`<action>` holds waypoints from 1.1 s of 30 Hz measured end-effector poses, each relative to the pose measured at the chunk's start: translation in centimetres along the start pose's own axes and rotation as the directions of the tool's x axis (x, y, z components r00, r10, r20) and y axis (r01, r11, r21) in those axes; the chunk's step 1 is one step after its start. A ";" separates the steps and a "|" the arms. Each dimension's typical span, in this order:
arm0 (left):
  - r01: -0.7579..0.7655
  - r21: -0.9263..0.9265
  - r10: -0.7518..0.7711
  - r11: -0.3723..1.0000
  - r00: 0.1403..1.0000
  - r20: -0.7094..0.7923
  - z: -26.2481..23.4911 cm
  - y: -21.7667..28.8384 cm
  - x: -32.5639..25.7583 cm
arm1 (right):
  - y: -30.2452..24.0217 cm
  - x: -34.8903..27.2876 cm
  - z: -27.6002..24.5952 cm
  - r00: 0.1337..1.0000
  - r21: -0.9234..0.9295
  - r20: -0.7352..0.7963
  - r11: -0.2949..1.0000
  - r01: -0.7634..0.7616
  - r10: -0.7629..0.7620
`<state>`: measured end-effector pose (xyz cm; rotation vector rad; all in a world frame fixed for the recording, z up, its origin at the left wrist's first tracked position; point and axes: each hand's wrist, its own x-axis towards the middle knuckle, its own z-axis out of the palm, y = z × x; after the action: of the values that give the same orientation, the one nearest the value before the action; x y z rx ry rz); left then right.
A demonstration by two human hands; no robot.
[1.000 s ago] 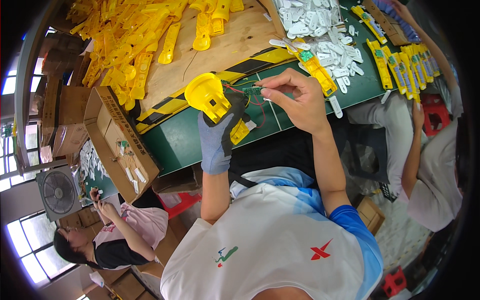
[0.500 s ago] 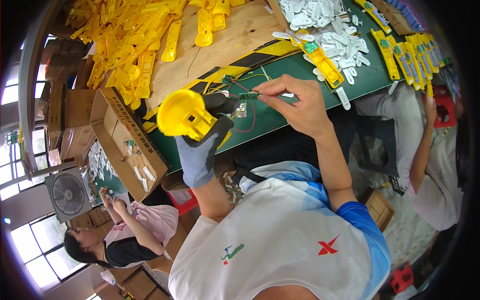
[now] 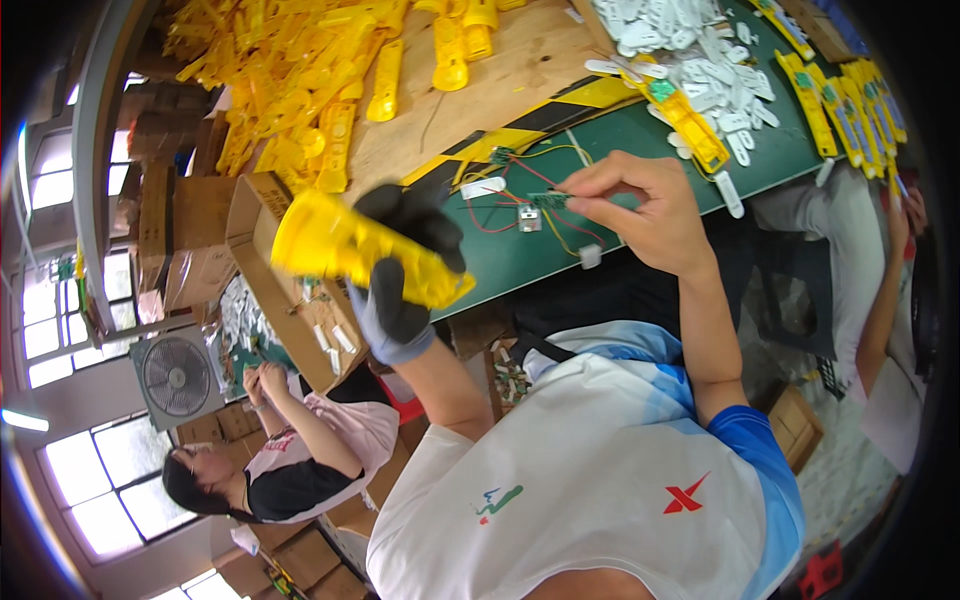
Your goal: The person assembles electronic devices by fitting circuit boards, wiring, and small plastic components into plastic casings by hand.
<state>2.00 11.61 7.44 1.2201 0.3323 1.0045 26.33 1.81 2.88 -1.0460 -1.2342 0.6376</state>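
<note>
The yellow housing (image 3: 360,250) is up off the green mat (image 3: 640,190), gripped in the gloved left hand (image 3: 405,270), fingers wrapped round its middle. Red and yellow wires (image 3: 500,205) trail from the small circuit board (image 3: 548,200) across the mat. The bare right hand (image 3: 645,210) pinches that board between thumb and fingertips, just above the mat. Beyond lie a heap of yellow parts (image 3: 300,70) on the wooden board (image 3: 500,80) and white pieces (image 3: 690,40). A cardboard box (image 3: 270,270) sits at the left.
</note>
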 end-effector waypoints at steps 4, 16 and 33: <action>0.199 0.097 -0.158 0.975 0.932 -0.328 1.5 -2.6 2.3 | -0.9 -0.8 1.1 0.998 0.323 -0.047 0.946 -0.033 0.050; 0.444 -0.246 -0.484 0.862 0.864 -0.137 3.3 -8.4 0.2 | 0.3 -0.1 2.4 0.949 0.468 -0.060 0.848 -0.248 0.311; 0.390 -0.020 -0.383 0.921 0.893 -0.237 5.7 -8.0 -0.4 | 1.7 -0.5 1.6 0.915 0.330 -0.161 0.894 -0.303 0.370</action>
<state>9.47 7.79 2.24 1.0052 0.7503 0.7964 24.92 2.52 1.11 -1.0498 -0.7354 0.9207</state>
